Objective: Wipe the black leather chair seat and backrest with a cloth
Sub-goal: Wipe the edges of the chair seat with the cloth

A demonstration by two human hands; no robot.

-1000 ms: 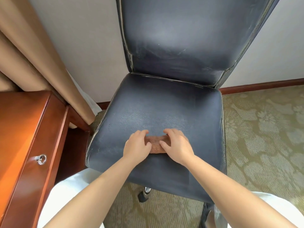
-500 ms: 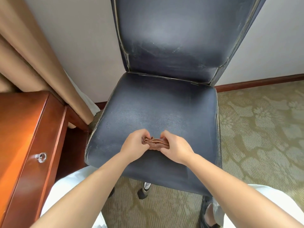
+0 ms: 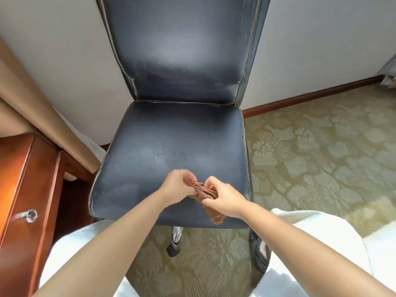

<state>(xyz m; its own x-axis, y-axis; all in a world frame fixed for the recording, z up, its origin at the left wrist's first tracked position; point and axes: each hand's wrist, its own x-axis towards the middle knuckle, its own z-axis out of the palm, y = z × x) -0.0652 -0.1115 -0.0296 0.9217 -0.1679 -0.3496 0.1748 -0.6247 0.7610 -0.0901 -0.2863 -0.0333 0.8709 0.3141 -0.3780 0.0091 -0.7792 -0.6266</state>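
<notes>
Brown cloth (image 3: 203, 190): bunched, lifted just above the seat (image 3: 171, 142) near its front edge, pinched between left hand (image 3: 176, 186) and right hand (image 3: 225, 199), fingers curled round it. Seat and backrest (image 3: 182, 50): pale dusty haze visible; wiping judged largely outstanding.

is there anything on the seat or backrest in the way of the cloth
Nothing visible. Both the left hand and right hand hold the brown cloth bunched just above the front of the seat. The seat and the backrest show only bare leather with dusty, scuffed patches.
</notes>
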